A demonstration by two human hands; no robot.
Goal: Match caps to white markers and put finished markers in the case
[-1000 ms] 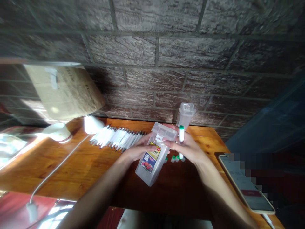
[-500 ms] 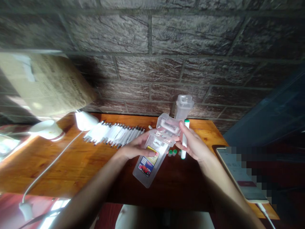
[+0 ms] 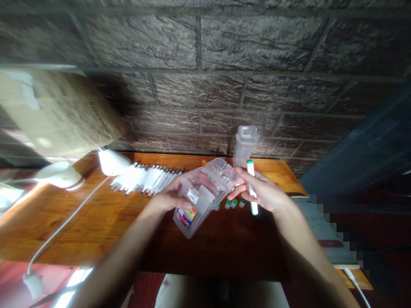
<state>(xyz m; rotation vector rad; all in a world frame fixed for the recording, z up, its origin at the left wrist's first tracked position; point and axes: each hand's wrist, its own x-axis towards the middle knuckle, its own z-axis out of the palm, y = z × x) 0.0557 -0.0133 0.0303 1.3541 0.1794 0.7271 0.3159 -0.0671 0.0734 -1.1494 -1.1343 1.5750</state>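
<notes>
My left hand (image 3: 175, 194) grips a clear plastic marker case (image 3: 201, 216) with a coloured label, tilted above the table. The case's hinged lid (image 3: 221, 169) stands open toward my right hand (image 3: 261, 190). Between the fingers of that hand is a white marker (image 3: 251, 188) with green ends, and its fingertips are at the edge of the lid. Under the hands, several green-topped markers (image 3: 234, 203) show on the table, partly hidden. Left of the case lies a row of white markers (image 3: 144, 179).
A second clear case (image 3: 245, 145) stands upright at the back by the brick wall (image 3: 224, 94). A lamp with a paper-like shade (image 3: 64, 113) is on the left, its white cable (image 3: 70, 220) crossing the wooden table (image 3: 105, 231). A tablet-like device (image 3: 334, 244) lies at the right edge.
The case has turned in my left hand so its opening faces up more, and its lid has swung lower. The marker in my right hand has tilted slightly.
</notes>
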